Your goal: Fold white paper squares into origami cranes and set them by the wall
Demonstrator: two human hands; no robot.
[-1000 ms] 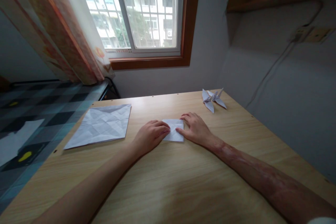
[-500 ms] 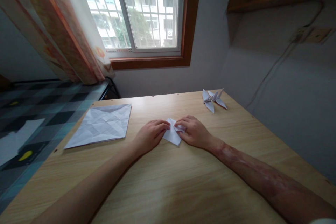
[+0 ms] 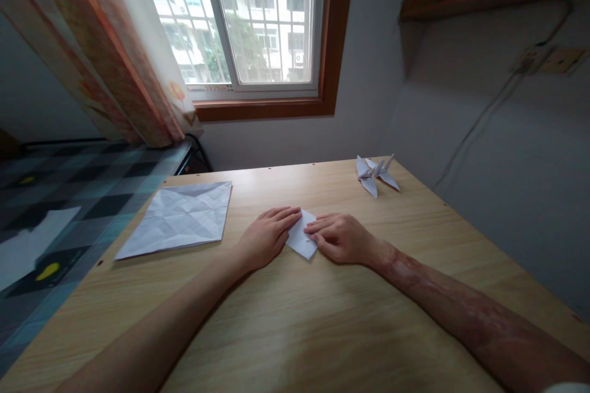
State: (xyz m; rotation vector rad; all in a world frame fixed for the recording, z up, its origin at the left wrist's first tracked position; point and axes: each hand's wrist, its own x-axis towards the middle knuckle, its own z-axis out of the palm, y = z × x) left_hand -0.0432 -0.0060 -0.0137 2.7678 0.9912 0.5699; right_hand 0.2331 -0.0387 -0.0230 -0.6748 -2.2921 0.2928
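Observation:
A small folded white paper (image 3: pixel 302 238) lies on the wooden desk (image 3: pixel 322 319), turned like a diamond. My left hand (image 3: pixel 266 237) rests on its left edge with fingers stretched flat. My right hand (image 3: pixel 338 237) lies on its right side, fingers extended and pressing the paper down. Most of the paper's right half is hidden under my right hand.
A creased white sheet (image 3: pixel 179 218) lies at the desk's left. A finished paper crane (image 3: pixel 375 172) sits at the far right near the wall. A window (image 3: pixel 249 18) with a curtain (image 3: pixel 106 43) is behind; a checked bed cover (image 3: pixel 55 209) is at the left.
The paper went from a flat rectangle to a diamond shape, its right corner folded over. My right hand moved left onto it and flattened; my left hand's fingers straightened.

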